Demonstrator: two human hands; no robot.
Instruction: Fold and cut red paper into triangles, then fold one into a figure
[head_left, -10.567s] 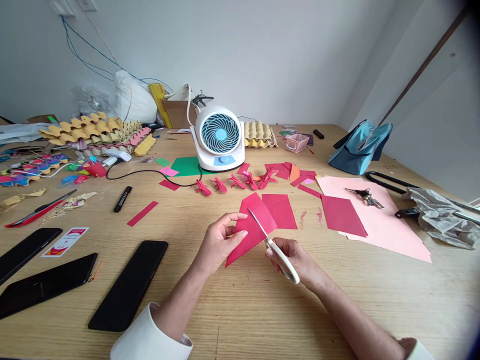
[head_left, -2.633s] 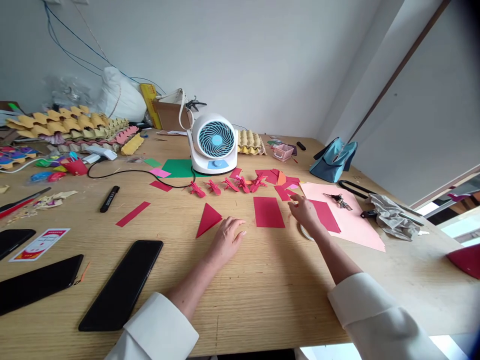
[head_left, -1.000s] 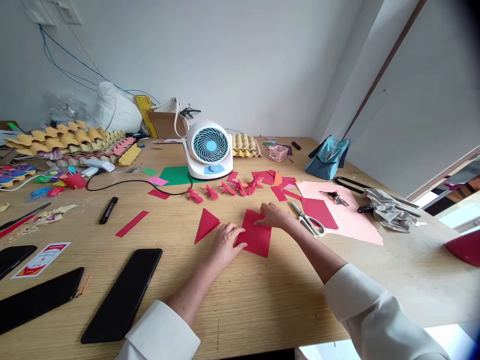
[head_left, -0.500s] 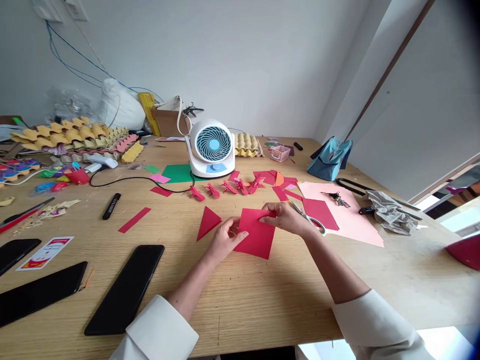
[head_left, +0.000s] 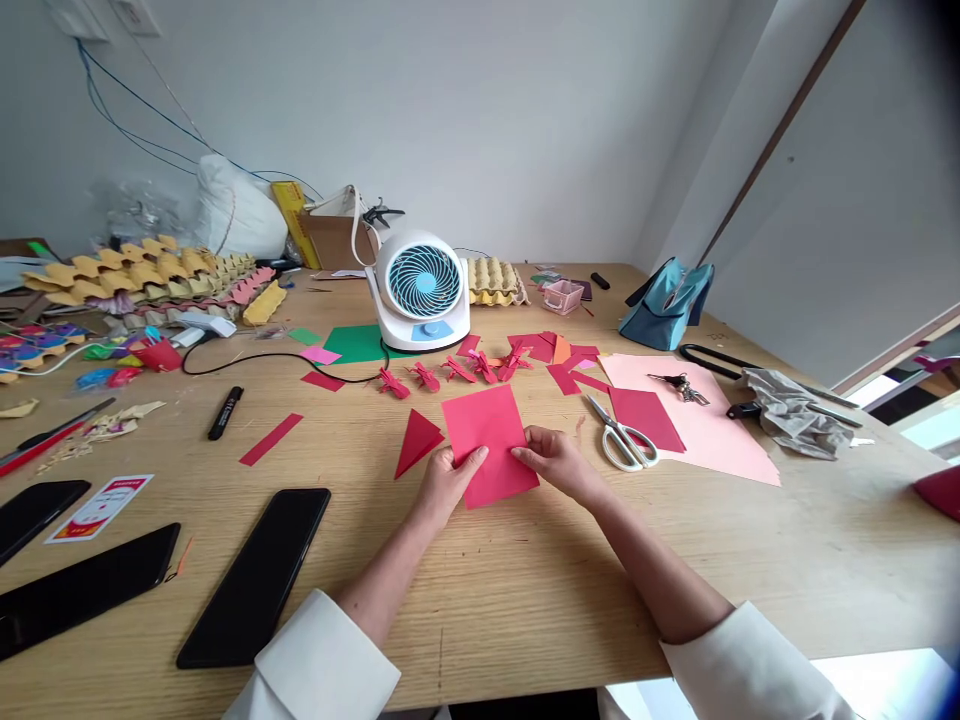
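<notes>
A rectangular sheet of red paper (head_left: 491, 430) is held up above the table between both hands. My left hand (head_left: 448, 485) pinches its lower left side, thumb on the front face. On the right edge, my right hand (head_left: 559, 462) grips it the same way, fingers behind the sheet. A folded red paper triangle (head_left: 417, 443) lies just left of the sheet. Behind it, several small red paper figures (head_left: 459, 370) stand in a row. White-handled scissors (head_left: 626, 445) rest to the right, beside another red paper piece (head_left: 646, 418).
A white fan (head_left: 424, 290) stands at the back. Three black phone-like slabs, one a large phone (head_left: 259, 575), lie at the left front, with a black marker (head_left: 225, 413) beyond. Pink sheets (head_left: 720, 440) carrying keys (head_left: 681, 388) and a blue bag (head_left: 666, 305) are at right.
The red sheet has turned and shifted slightly left, now showing its taller shape. My right hand has moved from its top corner down to the right edge, away from the scissors.
</notes>
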